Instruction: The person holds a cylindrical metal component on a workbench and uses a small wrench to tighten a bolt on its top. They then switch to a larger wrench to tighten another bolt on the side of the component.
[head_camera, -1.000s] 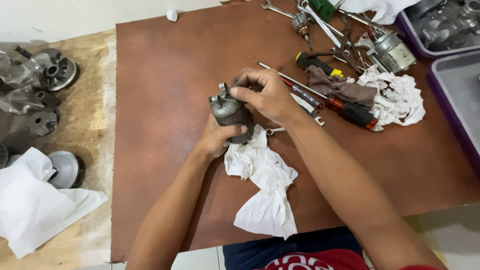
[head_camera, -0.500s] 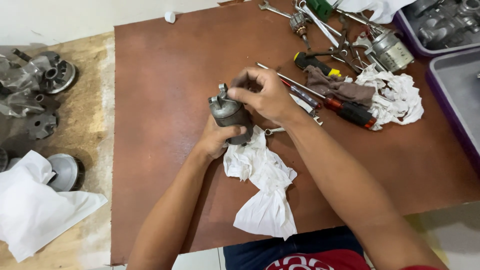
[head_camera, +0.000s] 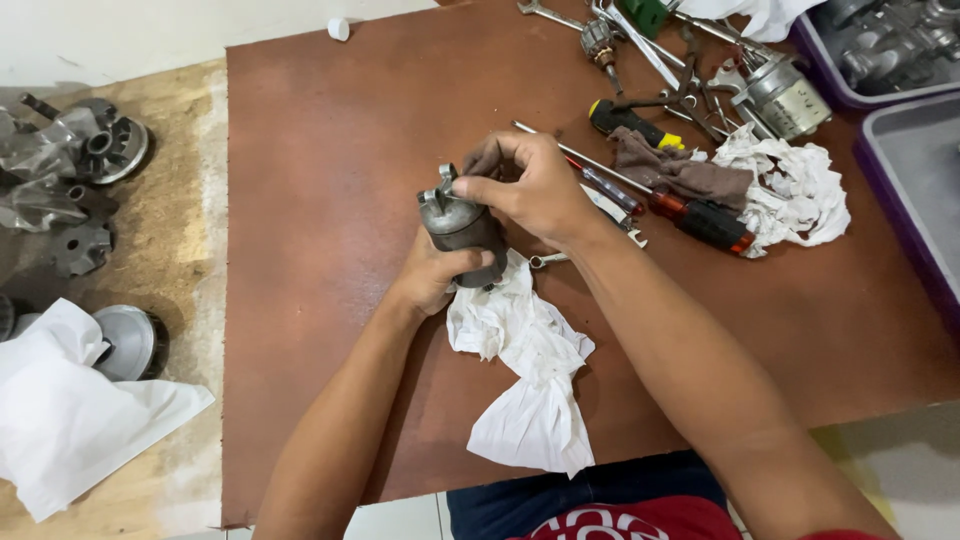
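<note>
Left hand (head_camera: 430, 275) grips grey metal cylinder (head_camera: 462, 225) (upright); right hand (head_camera: 530, 185) pinches its top

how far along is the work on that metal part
Done: tools are spread over the brown mat, and other metal parts lie off to the side. In hand: the left hand grips the grey cylinder from below, over a white rag, while the right hand pinches its top. Left: the cylinder looks whole, and the pictures cannot show how much remains.
</note>
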